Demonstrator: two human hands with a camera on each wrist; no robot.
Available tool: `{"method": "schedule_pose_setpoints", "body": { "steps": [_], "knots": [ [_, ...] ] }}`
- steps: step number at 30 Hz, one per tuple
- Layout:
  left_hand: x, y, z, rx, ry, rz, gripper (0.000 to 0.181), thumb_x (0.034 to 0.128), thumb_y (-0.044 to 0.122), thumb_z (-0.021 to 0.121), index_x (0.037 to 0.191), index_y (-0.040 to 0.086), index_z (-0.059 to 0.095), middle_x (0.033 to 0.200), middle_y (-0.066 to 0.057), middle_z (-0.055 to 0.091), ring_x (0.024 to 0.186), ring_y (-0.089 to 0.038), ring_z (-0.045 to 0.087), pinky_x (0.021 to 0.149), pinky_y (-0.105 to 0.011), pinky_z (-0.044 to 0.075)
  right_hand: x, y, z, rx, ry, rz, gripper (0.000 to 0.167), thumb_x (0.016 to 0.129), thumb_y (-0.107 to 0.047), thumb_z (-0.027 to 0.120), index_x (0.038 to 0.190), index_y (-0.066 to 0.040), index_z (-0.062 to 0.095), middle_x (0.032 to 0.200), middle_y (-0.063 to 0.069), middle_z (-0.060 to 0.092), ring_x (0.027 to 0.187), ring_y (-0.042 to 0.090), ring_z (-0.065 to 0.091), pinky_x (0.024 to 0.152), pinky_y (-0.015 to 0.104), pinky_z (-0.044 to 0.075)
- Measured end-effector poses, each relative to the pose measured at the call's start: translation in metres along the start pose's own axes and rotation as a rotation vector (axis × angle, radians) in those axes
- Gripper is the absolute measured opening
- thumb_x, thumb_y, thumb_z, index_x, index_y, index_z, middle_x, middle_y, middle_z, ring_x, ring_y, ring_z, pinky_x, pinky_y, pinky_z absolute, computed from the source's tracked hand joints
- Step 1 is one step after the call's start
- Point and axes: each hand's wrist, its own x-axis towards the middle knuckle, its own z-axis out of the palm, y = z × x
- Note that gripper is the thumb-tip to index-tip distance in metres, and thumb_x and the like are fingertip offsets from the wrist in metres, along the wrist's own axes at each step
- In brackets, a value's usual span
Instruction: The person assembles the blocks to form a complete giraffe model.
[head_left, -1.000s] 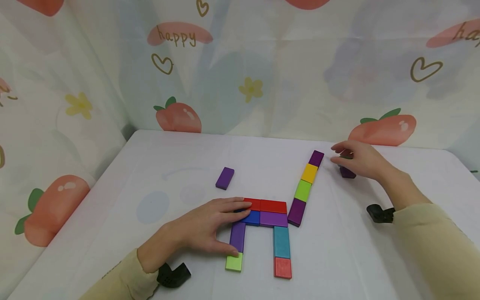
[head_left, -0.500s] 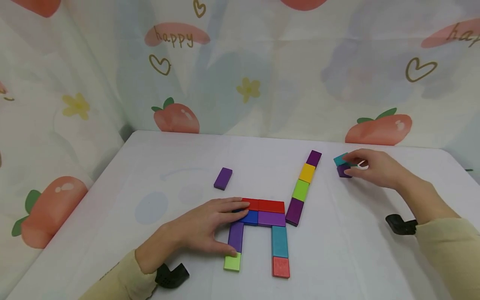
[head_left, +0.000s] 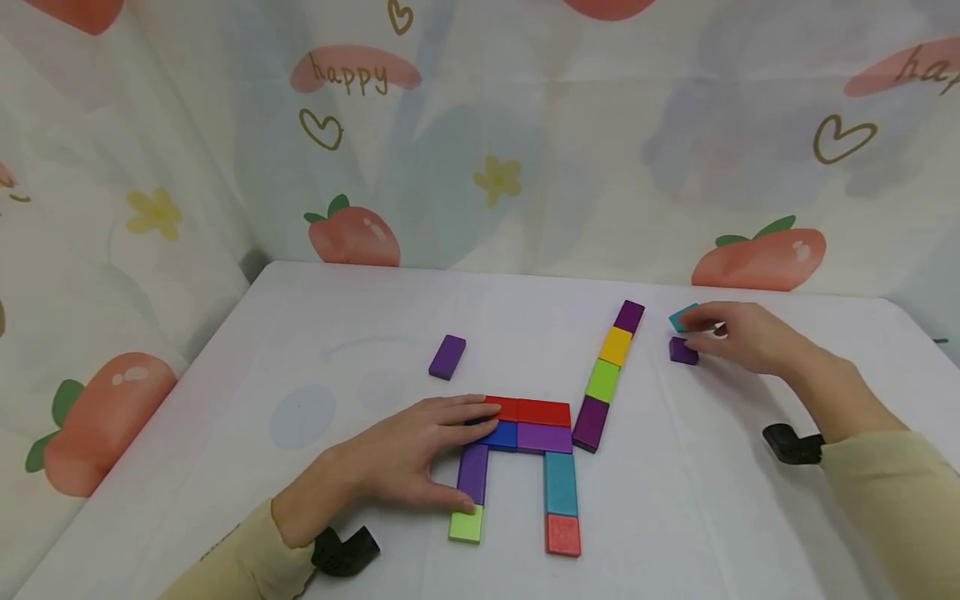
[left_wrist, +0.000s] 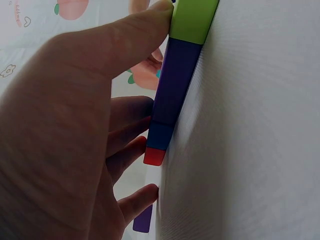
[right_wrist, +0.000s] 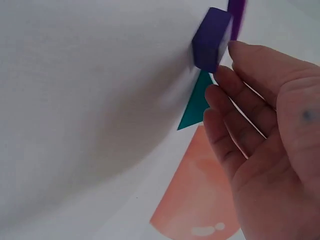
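Observation:
Flat coloured blocks lie joined on the white table. My left hand (head_left: 405,450) rests along their left side with fingers outstretched, its thumb at the light green block (head_left: 467,525) and lower purple block (head_left: 472,475), fingertips over a red block (head_left: 504,408) and a blue block (head_left: 502,436). At the far right, my right hand (head_left: 750,337) has thumb and a finger at the edge of a loose dark purple block (head_left: 683,352), which looks lightly pinched in the right wrist view. Just beyond it lies a teal block (head_left: 681,317), partly hidden by fingers.
A slanting row runs from a dark purple block (head_left: 592,423) through a light green block (head_left: 603,380) to a yellow block (head_left: 616,345). A lone purple block (head_left: 447,357) lies farther left. Teal (head_left: 561,483) and coral (head_left: 563,534) blocks form the right leg. Patterned cloth (head_left: 562,125) hangs behind.
My right hand has drawn back from over the loose blocks, then shifted slightly left. The dark purple block has slid nearer, apart from the teal one. My left hand stays put.

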Motion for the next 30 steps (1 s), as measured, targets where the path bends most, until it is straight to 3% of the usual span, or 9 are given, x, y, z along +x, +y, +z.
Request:
{"method": "schedule_pose_setpoints", "body": {
  "steps": [5, 13, 18, 22, 30],
  "knots": [
    [0.001, 0.001, 0.0, -0.002, -0.007, -0.003, 0.086, 0.0879, 0.063, 0.067, 0.155, 0.016, 0.042, 0.164, 0.008, 0.026, 0.151, -0.01, 0.016, 0.12, -0.04, 0.023, -0.001, 0.0, 0.002, 0.008, -0.056, 0.044, 0.038, 0.093, -0.013, 0.074, 0.124, 0.007, 0.065, 0.114, 0.017, 0.068, 0.106, 0.037, 0.062, 0.093, 0.054, 0.051],
    [0.0, 0.001, -0.001, 0.005, -0.005, -0.006, 0.086, 0.0876, 0.063, 0.068, 0.155, 0.015, 0.042, 0.164, 0.008, 0.026, 0.151, -0.01, 0.017, 0.12, -0.04, 0.023, -0.007, 0.0, 0.004, 0.043, -0.052, 0.043, 0.044, 0.089, -0.021, 0.08, 0.124, 0.001, 0.067, 0.116, 0.012, 0.068, 0.107, 0.032, 0.061, 0.086, 0.03, 0.055],
    [0.0, 0.0, -0.001, 0.008, -0.001, -0.003, 0.086, 0.0876, 0.062, 0.068, 0.155, 0.015, 0.043, 0.164, 0.008, 0.027, 0.151, -0.01, 0.017, 0.12, -0.04, 0.023, -0.007, 0.001, 0.007, 0.044, -0.061, 0.033, 0.042, 0.088, -0.017, 0.081, 0.123, 0.001, 0.068, 0.114, 0.011, 0.066, 0.106, 0.031, 0.06, 0.087, 0.039, 0.056],
    [0.0, -0.001, 0.0, 0.005, 0.001, -0.003, 0.086, 0.0876, 0.062, 0.068, 0.155, 0.015, 0.043, 0.164, 0.008, 0.027, 0.151, -0.01, 0.017, 0.12, -0.04, 0.023, -0.002, -0.001, 0.006, 0.019, -0.012, 0.024, 0.037, 0.088, -0.014, 0.079, 0.121, 0.0, 0.069, 0.111, 0.011, 0.068, 0.103, 0.031, 0.061, 0.089, 0.047, 0.055],
    [-0.001, -0.001, -0.001, -0.003, 0.0, -0.001, 0.087, 0.0879, 0.063, 0.067, 0.155, 0.015, 0.042, 0.164, 0.008, 0.026, 0.151, -0.011, 0.017, 0.12, -0.04, 0.023, 0.031, -0.011, 0.001, 0.048, 0.092, 0.097, 0.04, 0.094, -0.017, 0.074, 0.127, 0.003, 0.063, 0.115, 0.022, 0.064, 0.103, 0.04, 0.057, 0.09, 0.056, 0.05]
  ]
}}
